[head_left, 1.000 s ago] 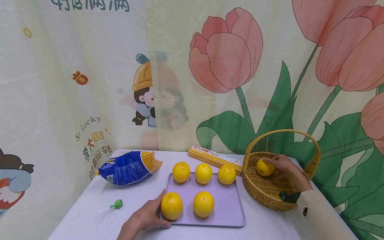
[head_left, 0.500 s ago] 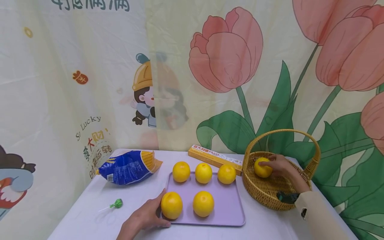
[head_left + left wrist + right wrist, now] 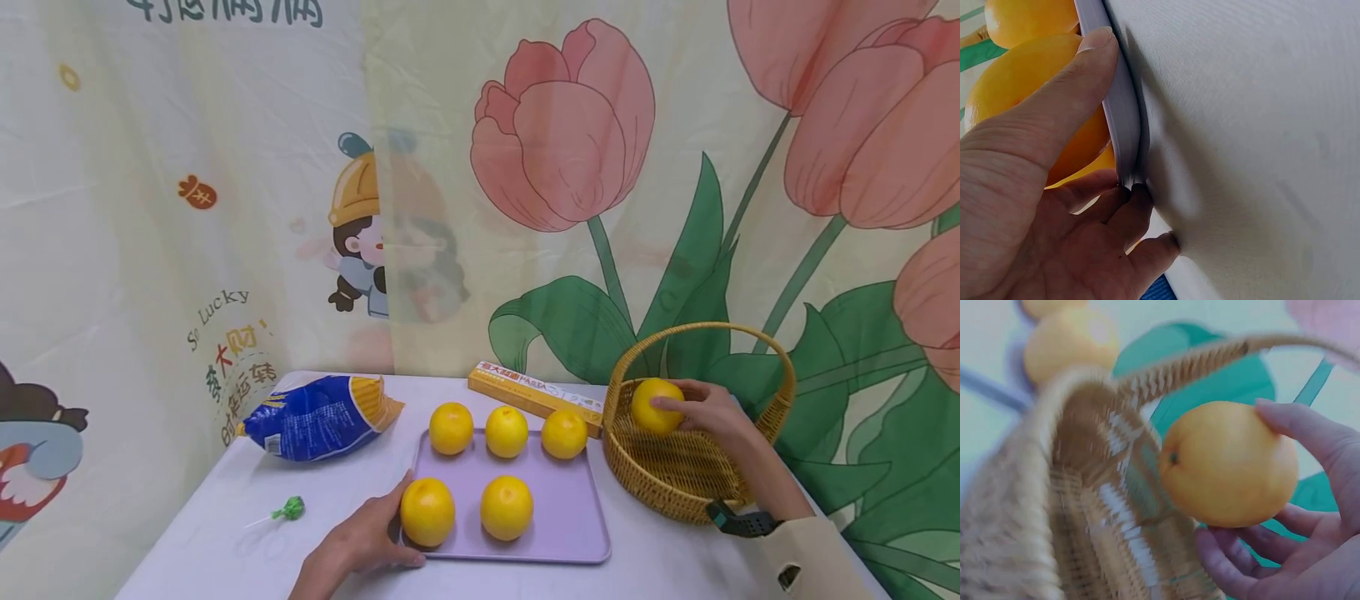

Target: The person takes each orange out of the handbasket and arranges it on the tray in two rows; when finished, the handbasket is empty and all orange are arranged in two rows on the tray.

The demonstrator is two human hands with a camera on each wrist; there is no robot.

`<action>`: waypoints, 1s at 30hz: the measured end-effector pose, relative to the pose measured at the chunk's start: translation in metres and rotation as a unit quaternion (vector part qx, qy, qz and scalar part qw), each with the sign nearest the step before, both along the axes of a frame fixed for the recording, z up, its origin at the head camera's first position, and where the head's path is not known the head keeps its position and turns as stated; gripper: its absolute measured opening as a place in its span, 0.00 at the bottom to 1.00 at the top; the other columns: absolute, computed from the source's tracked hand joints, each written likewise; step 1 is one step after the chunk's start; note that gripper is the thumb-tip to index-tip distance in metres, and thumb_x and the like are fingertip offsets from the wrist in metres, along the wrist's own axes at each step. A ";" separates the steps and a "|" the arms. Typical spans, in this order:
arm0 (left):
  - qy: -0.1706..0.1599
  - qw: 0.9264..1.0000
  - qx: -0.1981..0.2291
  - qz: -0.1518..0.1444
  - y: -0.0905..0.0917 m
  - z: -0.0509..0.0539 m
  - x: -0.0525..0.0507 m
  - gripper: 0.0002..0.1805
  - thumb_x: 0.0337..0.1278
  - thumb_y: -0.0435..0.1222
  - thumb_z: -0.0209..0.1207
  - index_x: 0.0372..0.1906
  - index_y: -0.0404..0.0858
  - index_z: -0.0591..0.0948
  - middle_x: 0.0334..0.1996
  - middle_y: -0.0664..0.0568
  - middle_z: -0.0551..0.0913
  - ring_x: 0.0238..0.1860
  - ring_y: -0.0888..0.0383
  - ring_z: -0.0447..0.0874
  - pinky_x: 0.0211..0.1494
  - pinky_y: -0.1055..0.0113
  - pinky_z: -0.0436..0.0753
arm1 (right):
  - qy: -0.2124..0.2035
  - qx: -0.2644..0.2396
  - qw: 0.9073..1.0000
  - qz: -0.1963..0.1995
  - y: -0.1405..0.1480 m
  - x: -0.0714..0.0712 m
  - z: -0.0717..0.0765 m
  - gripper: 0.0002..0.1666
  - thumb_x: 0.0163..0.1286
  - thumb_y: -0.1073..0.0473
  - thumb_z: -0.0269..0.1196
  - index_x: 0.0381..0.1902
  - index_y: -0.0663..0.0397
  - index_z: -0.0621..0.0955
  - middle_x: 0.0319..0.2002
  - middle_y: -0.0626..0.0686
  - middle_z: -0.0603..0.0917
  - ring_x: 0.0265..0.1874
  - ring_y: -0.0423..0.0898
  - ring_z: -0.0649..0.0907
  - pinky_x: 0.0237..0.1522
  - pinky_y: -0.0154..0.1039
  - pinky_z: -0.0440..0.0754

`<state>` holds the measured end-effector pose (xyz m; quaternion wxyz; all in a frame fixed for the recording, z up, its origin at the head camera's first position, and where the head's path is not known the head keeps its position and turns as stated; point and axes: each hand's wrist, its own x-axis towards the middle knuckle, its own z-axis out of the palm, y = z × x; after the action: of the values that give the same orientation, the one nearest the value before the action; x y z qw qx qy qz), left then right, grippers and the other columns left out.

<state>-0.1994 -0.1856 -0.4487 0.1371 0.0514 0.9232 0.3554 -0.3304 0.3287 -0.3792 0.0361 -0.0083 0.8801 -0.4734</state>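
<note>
In the head view my right hand [image 3: 712, 412] holds an orange [image 3: 651, 407] above the back of the wicker basket [image 3: 652, 487]. The right wrist view has this orange [image 3: 1229, 465] between thumb and fingers, with its stem end showing. My left hand [image 3: 367, 537] grips the near left corner of the lilac tray [image 3: 562, 521]. Up close, the left thumb lies along the tray's rim [image 3: 1124, 119] and the fingers bend round the corner. Several oranges sit on the tray: a front left one [image 3: 427, 512] beside the left hand, another [image 3: 507, 508] to its right, and a row at the back.
A yellow pasta box [image 3: 536, 396] lies behind the tray. To the left are a blue and yellow bag [image 3: 318, 417] and a green-wrapped lollipop [image 3: 290, 507] on the white-covered table [image 3: 198, 533]. The basket's handle [image 3: 705, 327] arches above it. A printed curtain hangs behind.
My right hand has lifted the orange up from inside the basket, slightly to the left. My left hand stays at the tray corner, and the oranges on the tray keep their places.
</note>
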 end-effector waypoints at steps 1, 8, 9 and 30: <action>0.000 1.000 -0.002 0.002 0.000 0.000 0.000 0.67 0.41 0.40 0.87 0.85 0.34 0.60 0.76 0.30 0.72 0.75 0.30 0.71 0.79 0.28 0.64 | 0.011 -0.010 1.000 0.000 -0.002 0.006 0.001 0.51 0.78 0.40 0.68 0.80 0.71 0.64 0.70 0.73 0.74 0.50 0.50 0.80 0.47 0.39 0.90; 0.004 1.000 -0.003 0.002 0.000 -0.002 0.001 0.67 0.40 0.40 0.87 0.85 0.34 0.60 0.76 0.30 0.72 0.75 0.30 0.71 0.79 0.29 0.65 | 0.094 -0.020 0.995 0.002 -0.025 0.047 0.009 0.44 0.78 0.47 0.69 0.79 0.66 0.68 0.69 0.69 0.77 0.50 0.49 0.81 0.50 0.34 0.87; 0.004 1.000 -0.004 0.003 0.001 -0.002 0.001 0.67 0.40 0.40 0.87 0.85 0.34 0.60 0.76 0.30 0.73 0.75 0.30 0.72 0.79 0.29 0.65 | 0.108 -0.017 0.994 0.004 -0.030 0.053 0.011 0.43 0.77 0.47 0.70 0.79 0.65 0.69 0.68 0.68 0.78 0.50 0.48 0.82 0.50 0.33 0.87; 0.005 1.000 -0.001 0.001 -0.002 -0.003 -0.001 0.68 0.41 0.41 0.88 0.86 0.34 0.59 0.78 0.31 0.70 0.76 0.30 0.69 0.80 0.29 0.64 | 0.173 -0.039 0.975 0.133 -0.119 0.096 -0.022 0.44 0.52 0.61 0.86 0.65 0.63 0.82 0.60 0.62 0.86 0.45 0.49 0.86 0.47 0.34 0.89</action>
<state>-0.2000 -0.1873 -0.4515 0.1325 0.0523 0.9244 0.3539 -0.2348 0.2098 -0.4011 -0.0549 -0.2085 0.8447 -0.4899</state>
